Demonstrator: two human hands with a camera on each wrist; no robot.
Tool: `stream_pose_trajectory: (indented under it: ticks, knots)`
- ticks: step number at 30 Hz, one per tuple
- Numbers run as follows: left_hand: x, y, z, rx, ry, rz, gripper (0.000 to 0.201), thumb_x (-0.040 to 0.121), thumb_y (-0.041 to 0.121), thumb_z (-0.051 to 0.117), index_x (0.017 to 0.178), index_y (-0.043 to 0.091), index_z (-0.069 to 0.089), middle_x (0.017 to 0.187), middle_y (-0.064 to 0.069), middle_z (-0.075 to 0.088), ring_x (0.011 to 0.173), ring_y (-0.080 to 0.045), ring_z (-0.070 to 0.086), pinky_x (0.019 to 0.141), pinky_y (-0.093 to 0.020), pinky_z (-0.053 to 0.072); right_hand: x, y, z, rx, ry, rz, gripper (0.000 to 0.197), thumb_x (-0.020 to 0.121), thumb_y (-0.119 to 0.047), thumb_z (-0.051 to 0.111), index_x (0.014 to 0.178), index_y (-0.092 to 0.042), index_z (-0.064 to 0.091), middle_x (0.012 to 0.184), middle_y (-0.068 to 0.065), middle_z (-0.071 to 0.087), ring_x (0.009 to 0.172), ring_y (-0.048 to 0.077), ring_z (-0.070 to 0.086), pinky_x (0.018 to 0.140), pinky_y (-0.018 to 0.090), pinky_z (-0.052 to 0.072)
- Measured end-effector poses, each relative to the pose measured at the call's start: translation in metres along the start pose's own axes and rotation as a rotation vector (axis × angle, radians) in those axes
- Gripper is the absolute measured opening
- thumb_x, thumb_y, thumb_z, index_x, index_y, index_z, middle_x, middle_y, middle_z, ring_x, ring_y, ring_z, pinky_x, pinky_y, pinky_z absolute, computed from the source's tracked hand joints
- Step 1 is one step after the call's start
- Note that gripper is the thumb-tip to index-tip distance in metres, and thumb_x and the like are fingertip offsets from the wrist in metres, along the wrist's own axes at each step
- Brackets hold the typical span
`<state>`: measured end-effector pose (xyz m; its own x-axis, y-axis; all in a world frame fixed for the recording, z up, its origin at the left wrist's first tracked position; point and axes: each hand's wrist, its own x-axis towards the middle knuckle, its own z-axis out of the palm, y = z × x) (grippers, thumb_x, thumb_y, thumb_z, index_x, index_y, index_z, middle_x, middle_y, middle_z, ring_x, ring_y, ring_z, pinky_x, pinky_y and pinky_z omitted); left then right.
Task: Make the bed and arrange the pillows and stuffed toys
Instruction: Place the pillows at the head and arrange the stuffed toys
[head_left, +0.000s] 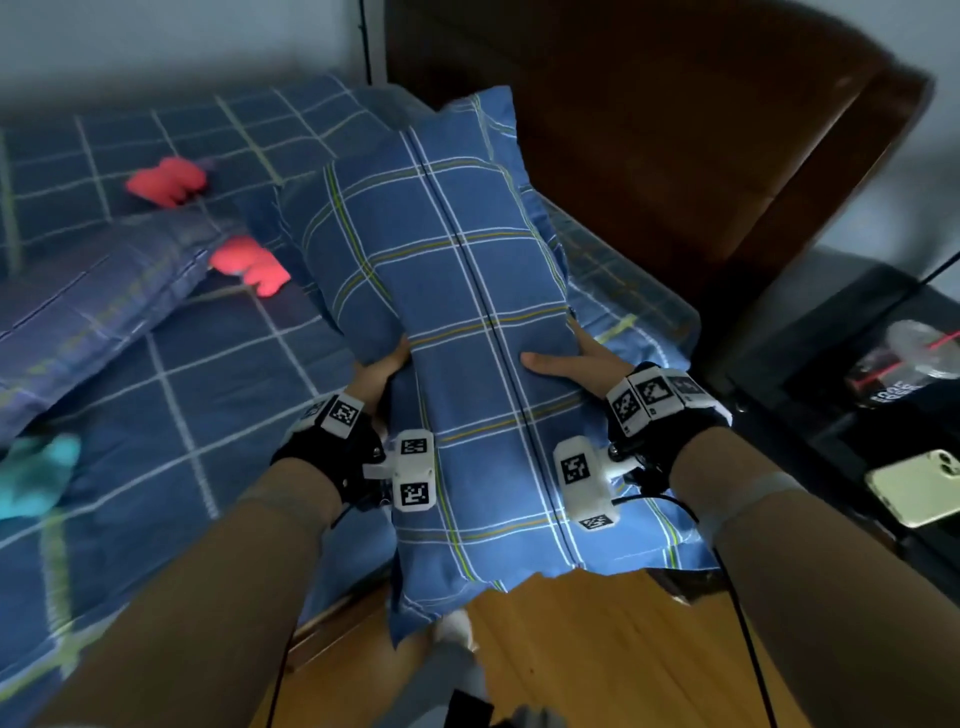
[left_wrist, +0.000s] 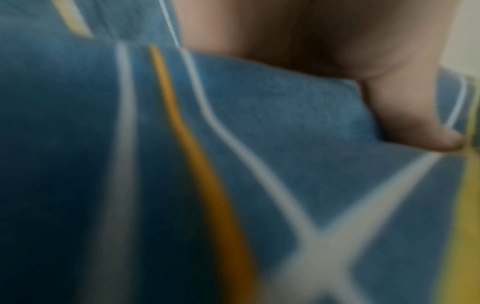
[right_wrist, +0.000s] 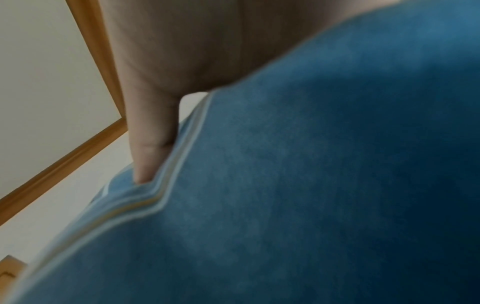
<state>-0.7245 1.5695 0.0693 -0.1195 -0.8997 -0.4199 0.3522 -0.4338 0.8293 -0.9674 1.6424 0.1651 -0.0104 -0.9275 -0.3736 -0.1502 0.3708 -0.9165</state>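
Observation:
A blue plaid pillow (head_left: 457, 322) is held up lengthwise over the head end of the bed (head_left: 197, 395). My left hand (head_left: 382, 366) grips its left side and my right hand (head_left: 566, 358) grips its right side, thumb on top. The wrist views show the same pillow (left_wrist: 233, 164) (right_wrist: 311, 185) pressed close under my left hand (left_wrist: 389, 102) and right hand (right_wrist: 153, 133). A second plaid pillow (head_left: 93, 306) lies at the left. Two red stuffed toys (head_left: 166, 182) (head_left: 252, 265) lie near it, and a teal toy (head_left: 34, 475) sits at the left edge.
A dark brown headboard (head_left: 675, 156) rises behind the pillow. A black bedside table (head_left: 841, 436) at the right holds a phone (head_left: 917, 486) and a wrapped packet (head_left: 909, 364). Wooden floor (head_left: 597, 649) shows below the pillow.

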Motion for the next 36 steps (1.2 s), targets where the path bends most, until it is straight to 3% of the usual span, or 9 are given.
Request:
stream_pose_trajectory:
  ticks: [8,12,19,20,21,22,24,33,36]
  knots:
    - [0.134,0.022,0.094,0.026,-0.014,-0.072,0.076,0.072,0.045,0.072,0.136,0.011,0.047,0.132,-0.012,0.058,0.116,-0.03,0.06,0.081,-0.039,0.054,0.135,-0.029,-0.09,-0.002,0.002,0.039,0.101,0.054,-0.045,0.086,0.141,-0.031,0.037,0.134,0.004,0.057,0.117,0.028,0.058,0.102,0.047,0.045]
    - [0.189,0.034,0.135,0.054,-0.004,-0.101,0.056,0.088,0.039,0.058,0.132,0.006,0.05,0.128,-0.013,0.059,0.111,-0.03,0.06,0.079,-0.04,0.052,0.195,-0.052,-0.135,0.005,-0.019,0.015,0.07,0.08,-0.02,0.072,0.142,-0.019,0.038,0.132,0.001,0.055,0.117,0.024,0.056,0.095,0.037,0.046]
    - [0.283,0.041,0.18,-0.005,0.068,-0.111,0.056,0.092,0.038,0.052,0.139,0.008,0.044,0.135,-0.014,0.054,0.109,-0.031,0.059,0.082,-0.039,0.049,0.302,-0.077,-0.191,-0.117,-0.062,0.01,0.065,0.084,-0.023,0.068,0.14,-0.018,0.037,0.131,-0.006,0.051,0.119,0.013,0.05,0.1,0.025,0.037]
    - [0.297,0.04,0.185,-0.011,0.081,-0.128,0.055,0.092,0.039,0.051,0.138,0.008,0.045,0.132,-0.015,0.056,0.11,-0.032,0.059,0.081,-0.039,0.05,0.322,-0.079,-0.197,-0.157,-0.089,0.006,0.069,0.084,-0.024,0.068,0.143,-0.017,0.033,0.133,-0.007,0.048,0.122,0.011,0.046,0.104,0.038,0.039]
    - [0.311,0.04,0.191,-0.014,0.101,-0.151,0.054,0.092,0.04,0.051,0.136,0.008,0.047,0.126,-0.015,0.061,0.107,-0.031,0.062,0.08,-0.04,0.052,0.34,-0.083,-0.201,-0.203,-0.122,-0.005,0.075,0.082,-0.024,0.07,0.144,-0.016,0.029,0.135,-0.008,0.046,0.125,0.011,0.043,0.088,0.023,0.027]
    - [0.325,0.039,0.197,-0.036,0.105,-0.162,0.053,0.093,0.04,0.05,0.134,0.007,0.049,0.117,-0.013,0.066,0.1,-0.03,0.065,0.078,-0.04,0.054,0.359,-0.085,-0.204,-0.233,-0.148,-0.01,0.079,0.081,-0.023,0.072,0.145,-0.015,0.026,0.14,-0.004,0.045,0.129,0.014,0.042,0.111,0.027,0.024]
    - [0.356,0.04,0.209,-0.052,0.153,-0.18,0.053,0.093,0.04,0.048,0.134,0.006,0.047,0.113,-0.009,0.065,0.102,-0.028,0.064,0.083,-0.041,0.053,0.404,-0.086,-0.21,-0.256,-0.181,-0.035,0.083,0.077,-0.017,0.074,0.146,-0.012,0.028,0.145,0.006,0.043,0.134,0.024,0.041,0.115,0.044,0.028]
    - [0.488,0.021,0.24,-0.162,0.299,-0.272,0.056,0.084,0.043,0.062,0.133,0.017,0.05,0.126,-0.012,0.06,0.104,-0.031,0.062,0.086,-0.047,0.05,0.568,-0.065,-0.254,-0.257,-0.191,0.011,0.082,0.076,-0.018,0.075,0.145,-0.017,0.031,0.145,0.007,0.044,0.132,0.027,0.043,0.11,0.05,0.035]
    - [0.546,0.013,0.253,-0.103,0.313,-0.287,0.084,0.061,0.052,0.078,0.134,0.018,0.051,0.129,-0.011,0.06,0.113,-0.033,0.061,0.093,-0.053,0.05,0.615,-0.075,-0.282,-0.302,-0.176,0.0,0.08,0.074,-0.02,0.078,0.142,-0.018,0.035,0.142,0.008,0.047,0.129,0.029,0.046,0.107,0.05,0.037]
